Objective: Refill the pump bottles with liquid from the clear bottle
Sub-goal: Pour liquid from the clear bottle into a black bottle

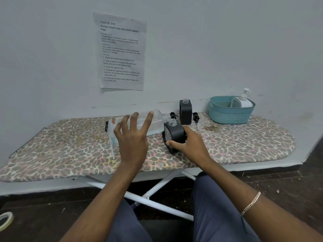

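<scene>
Leopard-print ironing board (244,137), mid-board: likely pouring step, left hand (132,137) gripping clear bottle (157,121) tipped flat, mouth just beside neck of pump bottle (174,133) clasped tilted by right hand (190,145), probably needing steeper tip, steady aim next.

A single wide-angle view is taken from the head, directed forward and down. The ironing board (70,145) is seen near, across the middle, with the wall (209,49) just behind it filling the upper half. The left hand (132,138) and right hand (190,145) are framed near centre; the floor (279,180) is caught along the lower edge.
</scene>
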